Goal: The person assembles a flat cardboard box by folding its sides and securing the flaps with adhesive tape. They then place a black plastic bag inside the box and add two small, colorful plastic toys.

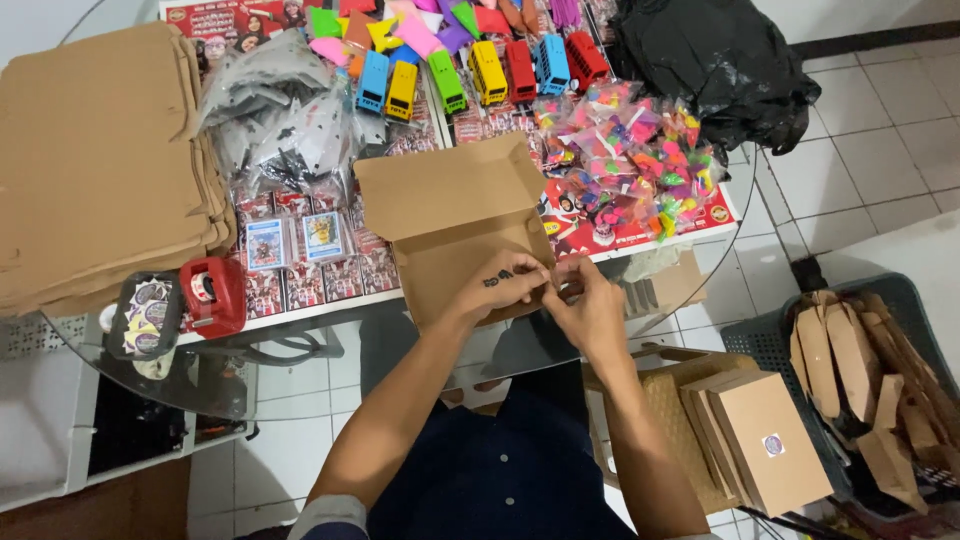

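A brown cardboard box point(450, 200) sits at the near edge of the glass table, its flaps standing up. My left hand point(503, 283) grips the box's front wall near its right corner. My right hand point(585, 305) meets it there, fingers pinched on the same corner flap. Both hands touch each other at the box edge. What lies inside the box is hidden.
A stack of flat cardboard point(95, 160) lies at the left, with a red tape dispenser point(212, 293) and sticker roll point(145, 318) beside it. Coloured toy buses point(480, 72), bagged small toys point(625, 160) and clear bags point(280, 110) fill the table. Closed boxes point(765, 440) and a crate of cardboard point(880, 380) stand at the right.
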